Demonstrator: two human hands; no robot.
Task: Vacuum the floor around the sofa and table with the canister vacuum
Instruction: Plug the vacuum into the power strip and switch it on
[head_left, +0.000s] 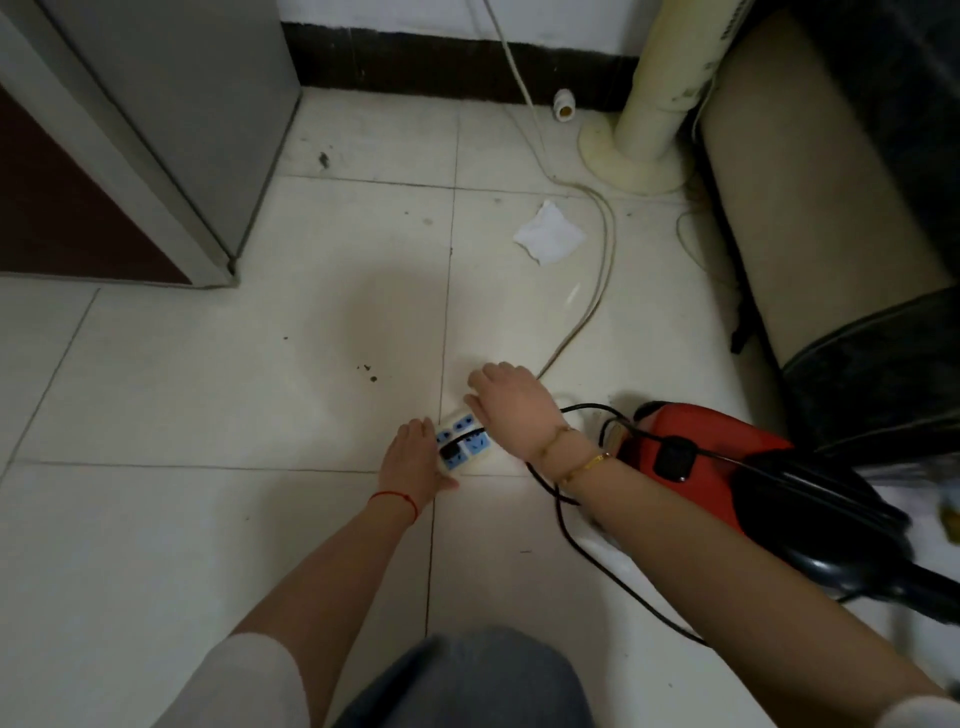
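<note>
A red and black canister vacuum lies on the tiled floor at the right. Its black cord loops over the floor, and the black plug sits in a white power strip with blue sockets. My left hand holds the strip's left side, thumb round its near end. My right hand lies over the strip's far end with its fingers curled down over it. Part of the strip is hidden under that hand.
The strip's beige cable runs back to the wall past a crumpled white tissue. A cream pipe with a wide base stands at the back right beside a dark sofa end. A grey cabinet stands at the left. My knee is below.
</note>
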